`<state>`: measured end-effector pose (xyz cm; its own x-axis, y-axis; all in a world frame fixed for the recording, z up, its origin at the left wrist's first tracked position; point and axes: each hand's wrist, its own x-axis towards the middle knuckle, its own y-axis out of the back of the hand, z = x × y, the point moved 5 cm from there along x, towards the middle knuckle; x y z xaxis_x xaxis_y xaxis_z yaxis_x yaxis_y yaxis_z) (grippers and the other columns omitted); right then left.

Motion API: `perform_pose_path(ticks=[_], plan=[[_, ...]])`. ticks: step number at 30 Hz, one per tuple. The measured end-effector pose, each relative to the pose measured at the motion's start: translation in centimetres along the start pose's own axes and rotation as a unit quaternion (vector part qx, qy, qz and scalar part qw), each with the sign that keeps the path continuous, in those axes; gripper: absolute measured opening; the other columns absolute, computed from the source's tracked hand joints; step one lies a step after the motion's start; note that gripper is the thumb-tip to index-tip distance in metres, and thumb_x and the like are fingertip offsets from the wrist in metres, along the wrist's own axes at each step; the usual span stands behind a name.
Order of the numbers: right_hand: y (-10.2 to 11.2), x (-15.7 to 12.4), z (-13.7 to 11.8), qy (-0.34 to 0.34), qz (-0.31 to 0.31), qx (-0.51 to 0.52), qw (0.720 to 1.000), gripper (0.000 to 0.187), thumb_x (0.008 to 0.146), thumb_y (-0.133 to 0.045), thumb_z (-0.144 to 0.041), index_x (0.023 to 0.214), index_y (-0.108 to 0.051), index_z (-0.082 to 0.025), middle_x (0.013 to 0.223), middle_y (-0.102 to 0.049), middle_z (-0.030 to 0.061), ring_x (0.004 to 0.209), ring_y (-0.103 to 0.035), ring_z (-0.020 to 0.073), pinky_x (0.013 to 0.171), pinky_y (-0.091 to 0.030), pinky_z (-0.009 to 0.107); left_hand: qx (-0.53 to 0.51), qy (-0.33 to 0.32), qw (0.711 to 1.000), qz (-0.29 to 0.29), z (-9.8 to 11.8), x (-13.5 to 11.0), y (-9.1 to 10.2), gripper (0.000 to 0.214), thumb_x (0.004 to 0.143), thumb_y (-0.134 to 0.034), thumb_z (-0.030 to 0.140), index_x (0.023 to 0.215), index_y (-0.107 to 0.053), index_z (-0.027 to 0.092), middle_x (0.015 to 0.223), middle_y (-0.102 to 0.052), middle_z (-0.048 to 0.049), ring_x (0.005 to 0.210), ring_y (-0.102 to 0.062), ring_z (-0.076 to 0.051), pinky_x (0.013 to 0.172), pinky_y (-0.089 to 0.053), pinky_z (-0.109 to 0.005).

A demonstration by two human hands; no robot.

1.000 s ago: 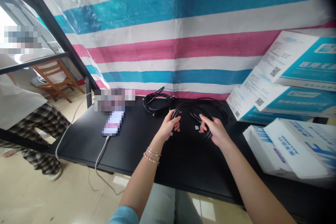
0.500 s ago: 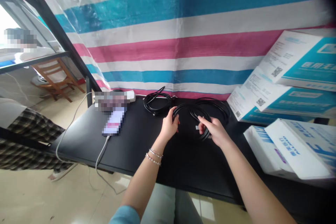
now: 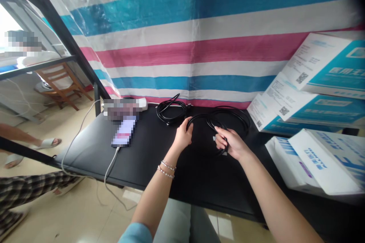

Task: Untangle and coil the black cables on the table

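Note:
A looped black cable [image 3: 201,116] is held between my two hands, just over the black tabletop [image 3: 159,159]. My left hand [image 3: 183,136] is closed around the left side of the loop, thumb on top. My right hand [image 3: 230,142] grips the right side, fingers curled around the strands. Part of the loop's lower edge shows dark against the table and is hard to make out. Behind my right hand lies another coiled black cable [image 3: 245,119]. A third black cable coil [image 3: 172,112] rests beyond my left hand, near the striped sheet.
Blue-and-white boxes [image 3: 296,83] are stacked at the back right, with white cartons [image 3: 319,163] in front. At left are a phone [image 3: 124,131] with a charging cord [image 3: 110,167] and a white plug or adapter [image 3: 142,104]. A striped sheet [image 3: 188,51] hangs behind. Other people are at the left.
My right hand's fingers have curled further round the cable, and the loop sits slightly lower. My left hand has shifted barely. At left, people's legs have moved.

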<state>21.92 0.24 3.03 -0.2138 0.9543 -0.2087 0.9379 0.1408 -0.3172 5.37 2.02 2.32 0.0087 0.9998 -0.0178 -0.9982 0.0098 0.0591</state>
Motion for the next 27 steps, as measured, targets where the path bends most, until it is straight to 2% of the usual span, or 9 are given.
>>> perform_pose_path(ticks=[4, 8, 12, 17, 22, 27], plan=[[-0.4, -0.1, 0.0, 0.005, 0.014, 0.042, 0.999, 0.046, 0.067, -0.068, -0.038, 0.047, -0.03, -0.021, 0.03, -0.027, -0.0096, 0.028, -0.026, 0.0047, 0.035, -0.026, 0.022, -0.012, -0.014, 1.0, -0.013, 0.0, 0.1, -0.1, 0.037, 0.079, -0.053, 0.032, 0.114, -0.05, 0.021, 0.047, -0.042, 0.0099, 0.029, -0.036, -0.003, 0.034, -0.032, -0.015], [-0.5, -0.2, -0.3, 0.031, 0.033, 0.064, 0.997, 0.047, 0.068, -0.067, -0.037, 0.048, -0.028, -0.02, 0.031, -0.025, -0.0099, 0.028, -0.024, 0.004, 0.035, -0.022, 0.021, -0.039, -0.026, 0.999, -0.02, 0.3, 0.1, -0.2, 0.023, 0.077, -0.053, 0.026, 0.098, -0.053, 0.016, 0.049, -0.042, 0.009, 0.033, -0.041, -0.004, 0.037, -0.036, -0.017], [-0.4, -0.2, -0.6, 0.058, 0.05, 0.094, 0.993, 0.043, 0.069, -0.067, -0.035, 0.05, -0.031, -0.02, 0.031, -0.026, -0.0104, 0.029, -0.024, 0.0038, 0.035, -0.021, 0.021, -0.132, 0.021, 0.989, -0.066, 0.6, -0.2, -0.7, 0.02, 0.073, -0.057, 0.021, 0.091, -0.052, 0.013, 0.054, -0.048, 0.0065, 0.04, -0.047, -0.005, 0.046, -0.044, -0.02], [-0.1, -0.3, -0.8, 0.091, 0.076, 0.118, 0.986, 0.044, 0.071, -0.065, -0.033, 0.05, -0.029, -0.02, 0.032, -0.026, -0.01, 0.03, -0.024, 0.004, 0.036, -0.023, 0.021, -0.184, 0.062, 0.975, -0.108, 0.8, -0.7, -1.0, 0.03, 0.07, -0.062, 0.021, 0.096, -0.051, 0.015, 0.061, -0.053, 0.0043, 0.05, -0.056, -0.008, 0.054, -0.046, -0.022], [-0.1, -0.3, -0.9, 0.09, 0.066, 0.08, 0.991, 0.045, 0.071, -0.065, -0.034, 0.049, -0.029, -0.02, 0.033, -0.028, -0.0093, 0.031, -0.028, 0.0048, 0.039, -0.029, 0.023, -0.195, 0.046, 0.977, -0.076, 0.8, -0.7, -1.0, 0.029, 0.071, -0.063, 0.029, 0.092, -0.049, 0.016, 0.054, -0.047, 0.0074, 0.043, -0.048, -0.005, 0.052, -0.047, -0.024], [-0.9, -0.5, -0.9, 0.074, 0.022, 0.043, 0.996, 0.04, 0.068, -0.068, -0.032, 0.048, -0.035, -0.02, 0.036, -0.036, -0.0077, 0.034, -0.038, 0.0071, 0.046, -0.039, 0.026, -0.192, 0.018, 0.981, -0.02, 0.8, -0.3, -0.7, 0.031, 0.069, -0.065, 0.039, 0.084, -0.047, 0.018, 0.048, -0.032, 0.0119, 0.034, -0.031, -0.001, 0.038, -0.032, -0.016]])
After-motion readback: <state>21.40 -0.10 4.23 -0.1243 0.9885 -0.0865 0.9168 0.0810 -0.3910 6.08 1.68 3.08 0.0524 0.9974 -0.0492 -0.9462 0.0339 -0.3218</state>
